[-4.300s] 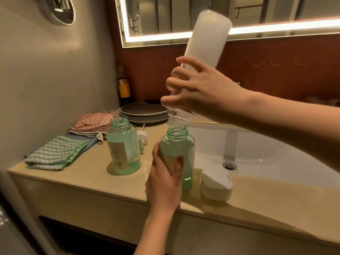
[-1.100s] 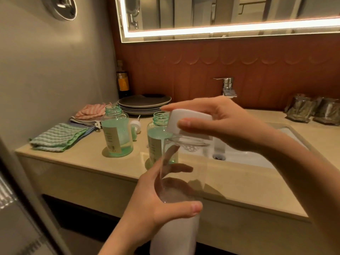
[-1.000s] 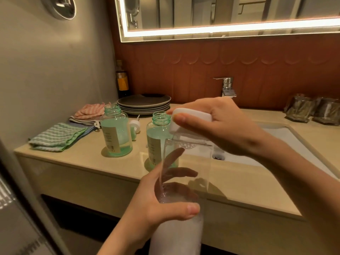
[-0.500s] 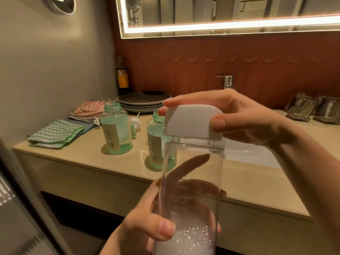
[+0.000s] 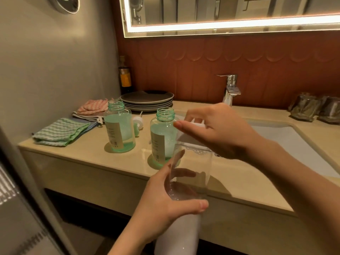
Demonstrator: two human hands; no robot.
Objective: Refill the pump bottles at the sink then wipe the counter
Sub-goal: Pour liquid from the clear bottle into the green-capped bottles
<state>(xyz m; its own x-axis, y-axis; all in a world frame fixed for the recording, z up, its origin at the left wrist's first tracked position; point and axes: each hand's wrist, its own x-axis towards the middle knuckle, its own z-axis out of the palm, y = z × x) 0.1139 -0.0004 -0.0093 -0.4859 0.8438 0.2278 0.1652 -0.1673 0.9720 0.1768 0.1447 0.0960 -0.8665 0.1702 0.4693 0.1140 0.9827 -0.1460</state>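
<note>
At the front edge of the counter (image 5: pixel 82 153), the refill bottle (image 5: pixel 191 168) now stands upright in the air. Some four seconds ago it was tipped mouth-down over the nearer green bottle (image 5: pixel 161 137), while the white cap (image 5: pixel 186 139) lay on the counter by the sink (image 5: pixel 294 142). That cap now sits at the refill bottle's mouth. Half a second ago the bottle was held higher and closer to the camera; it has since dropped, so its top is level with the green bottles. The left hand (image 5: pixel 163 205), which earlier steadied the nearer green bottle, is wrapped round the refill bottle's middle. Its thumb lies across the front, and its fingers show through the clear wall above the white liquid. The right hand (image 5: pixel 219 133) arches over the cap from above with its fingers curled down onto it, the index finger reaching left. The palm hides much of the cap, so whether it is fully seated cannot be told. Both green bottles stand uncapped and untouched on the counter, the farther green bottle (image 5: pixel 119 129) to the left, with a pump head (image 5: pixel 138 122) lying just behind it.
</note>
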